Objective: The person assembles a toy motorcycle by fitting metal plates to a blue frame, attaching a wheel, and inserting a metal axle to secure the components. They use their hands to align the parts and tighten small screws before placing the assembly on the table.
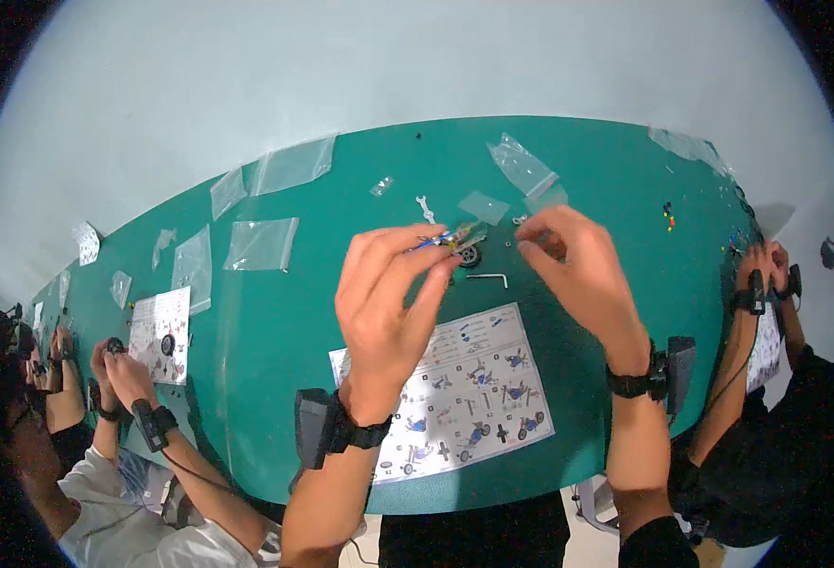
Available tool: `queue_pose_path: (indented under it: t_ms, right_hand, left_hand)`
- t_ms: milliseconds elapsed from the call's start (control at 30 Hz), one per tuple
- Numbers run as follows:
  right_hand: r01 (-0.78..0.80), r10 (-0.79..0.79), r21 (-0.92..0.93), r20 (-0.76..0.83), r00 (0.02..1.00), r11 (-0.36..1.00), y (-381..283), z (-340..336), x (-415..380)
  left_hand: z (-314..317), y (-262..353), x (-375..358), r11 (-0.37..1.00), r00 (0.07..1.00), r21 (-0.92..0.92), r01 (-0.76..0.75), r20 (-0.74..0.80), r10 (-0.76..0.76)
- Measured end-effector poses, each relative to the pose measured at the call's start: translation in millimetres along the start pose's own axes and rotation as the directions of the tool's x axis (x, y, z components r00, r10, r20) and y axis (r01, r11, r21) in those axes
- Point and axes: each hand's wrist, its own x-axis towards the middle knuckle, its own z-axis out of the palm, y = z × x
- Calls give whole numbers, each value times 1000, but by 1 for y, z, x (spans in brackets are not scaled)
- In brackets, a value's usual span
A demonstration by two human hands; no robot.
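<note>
My left hand (386, 308) pinches a small blue and grey model part (433, 242) between thumb and fingers, above the green table. Just behind it is a black wheel (470, 256), partly covered. My right hand (573, 270) is raised to the right, thumb and index finger curved toward each other with a gap between them; nothing shows in it. Small metal pieces (519, 220) lie by its fingertips. Between the hands rests an L-shaped hex key (489, 277). A small wrench (425, 209) lies beyond my left hand. The printed instruction sheet (479, 398) is partly under my left wrist.
Clear plastic bags (523, 167) lie at the far side and left (261, 244) of the green table (341, 227). Co-workers' hands hold small parts at left (125, 374) and right (763, 265). Another sheet (163, 322) with a black wheel lies left; colored pieces (669, 220) lie right.
</note>
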Motion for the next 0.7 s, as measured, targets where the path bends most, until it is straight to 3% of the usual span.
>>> queue_pose_path:
  t_ms: [133,233,333,433,533,633,700]
  right_hand:
    - [-106,157,-248,197,968,963,14,-7,-3]
    - [-29,80,-307,154,985,951,18,-7,-6]
    - [27,-7,-141,138,990,990,26,6,-4]
    - [167,-166,-58,18,986,984,36,32,-6]
    - [42,-42,1,15,999,999,37,41,-4]
    - [50,-50,-93,6,999,994,44,40,-3]
    - [86,-86,-93,-1,996,992,47,41,-3]
  left_hand:
    - [7,-6,-5,992,993,-51,118,-5,-118]
    - [10,-9,-8,954,967,-157,254,19,-254]
    - [13,-10,-9,687,796,-433,584,136,-590]
    - [16,-16,-13,735,817,-373,566,136,-561]
    - [12,-14,-11,834,891,-316,452,118,-438]
    - [10,-17,-10,907,932,-218,361,95,-349]
    - [9,-17,-10,893,919,-217,393,86,-384]
